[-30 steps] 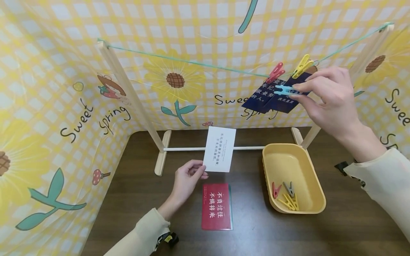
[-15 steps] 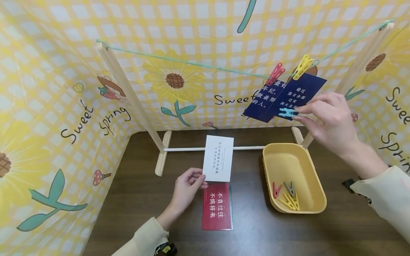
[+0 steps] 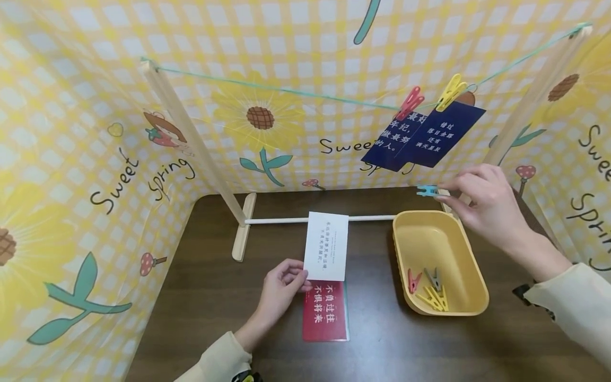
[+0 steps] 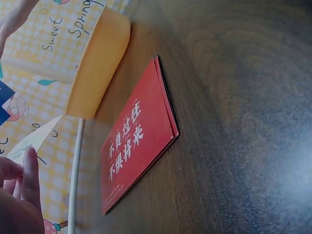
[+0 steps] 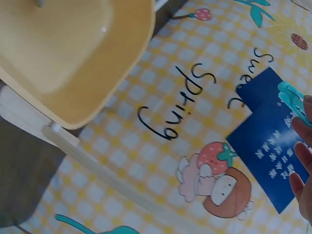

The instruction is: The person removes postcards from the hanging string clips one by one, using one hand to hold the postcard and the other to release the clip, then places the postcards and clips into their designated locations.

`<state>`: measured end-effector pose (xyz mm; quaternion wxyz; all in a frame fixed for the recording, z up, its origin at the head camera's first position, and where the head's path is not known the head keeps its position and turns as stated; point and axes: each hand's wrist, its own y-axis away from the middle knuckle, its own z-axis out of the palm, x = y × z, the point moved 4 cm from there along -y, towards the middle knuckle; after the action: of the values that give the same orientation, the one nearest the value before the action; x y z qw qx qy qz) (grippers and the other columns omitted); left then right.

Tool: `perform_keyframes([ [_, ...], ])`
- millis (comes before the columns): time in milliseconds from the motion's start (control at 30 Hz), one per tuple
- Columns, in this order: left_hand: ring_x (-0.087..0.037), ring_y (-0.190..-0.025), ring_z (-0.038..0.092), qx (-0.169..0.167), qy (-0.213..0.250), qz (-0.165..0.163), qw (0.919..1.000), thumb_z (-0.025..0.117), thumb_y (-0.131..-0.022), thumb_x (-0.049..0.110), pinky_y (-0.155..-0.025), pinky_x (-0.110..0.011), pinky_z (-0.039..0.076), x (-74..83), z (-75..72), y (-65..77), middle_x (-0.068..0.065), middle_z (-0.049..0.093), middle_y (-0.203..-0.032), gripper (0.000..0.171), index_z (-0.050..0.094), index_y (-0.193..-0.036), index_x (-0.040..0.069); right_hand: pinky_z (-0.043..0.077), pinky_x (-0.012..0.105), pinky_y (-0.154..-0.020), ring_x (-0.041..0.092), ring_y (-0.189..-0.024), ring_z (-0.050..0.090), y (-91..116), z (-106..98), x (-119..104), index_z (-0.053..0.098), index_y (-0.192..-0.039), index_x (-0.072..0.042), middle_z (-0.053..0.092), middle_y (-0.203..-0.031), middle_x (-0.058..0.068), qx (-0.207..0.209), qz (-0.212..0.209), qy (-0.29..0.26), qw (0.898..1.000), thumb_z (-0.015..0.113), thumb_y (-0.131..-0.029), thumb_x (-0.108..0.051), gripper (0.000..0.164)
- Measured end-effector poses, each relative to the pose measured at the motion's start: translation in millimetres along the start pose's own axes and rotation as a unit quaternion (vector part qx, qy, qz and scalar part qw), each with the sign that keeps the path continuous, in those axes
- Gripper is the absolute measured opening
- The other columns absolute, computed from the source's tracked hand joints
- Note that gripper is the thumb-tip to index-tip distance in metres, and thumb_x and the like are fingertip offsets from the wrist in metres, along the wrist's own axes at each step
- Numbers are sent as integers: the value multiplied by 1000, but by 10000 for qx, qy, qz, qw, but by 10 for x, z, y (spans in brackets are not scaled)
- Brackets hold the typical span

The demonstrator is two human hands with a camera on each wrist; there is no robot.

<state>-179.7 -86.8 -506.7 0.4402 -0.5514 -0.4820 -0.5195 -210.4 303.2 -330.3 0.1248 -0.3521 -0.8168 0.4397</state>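
Observation:
My left hand [image 3: 282, 284] pinches a white printed card [image 3: 326, 246] by its lower left corner; in the head view the card overlaps a red card [image 3: 325, 313] lying on the table. Below the hanging cards, my right hand [image 3: 489, 204] pinches a light blue clothespin [image 3: 427, 190] between thumb and fingers. Two dark blue cards hang from a green string [image 3: 286, 93]: the left card [image 3: 393, 146] by a red clothespin [image 3: 410, 104], the right card [image 3: 446, 135] by a yellow clothespin [image 3: 451, 93]. The left wrist view shows the red card [image 4: 134, 139] atop a small stack.
A yellow bin [image 3: 470, 265] holds several clothespins in red, grey and yellow, just below my right hand. Wooden posts [image 3: 191, 138] carry the string at each side, joined low by a white rod [image 3: 277, 220]. Yellow checked cloth surrounds the dark wooden table [image 3: 229, 307].
My right hand has come down from in front of the hanging cards with the blue clothespin. My left hand has lowered the white card toward me, over the red card.

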Motion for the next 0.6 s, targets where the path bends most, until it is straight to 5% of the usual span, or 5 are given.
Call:
perform_keyframes([
  [600, -17, -71, 73, -99, 172, -568, 9982, 66, -97, -7, -72, -35, 65, -190, -19, 156, -29, 66, -92, 20, 59, -114, -13, 39, 50, -84, 31, -86, 58, 589, 267, 52, 74, -96, -3, 72, -83, 9, -793, 629, -111, 9948, 50, -105, -58, 60],
])
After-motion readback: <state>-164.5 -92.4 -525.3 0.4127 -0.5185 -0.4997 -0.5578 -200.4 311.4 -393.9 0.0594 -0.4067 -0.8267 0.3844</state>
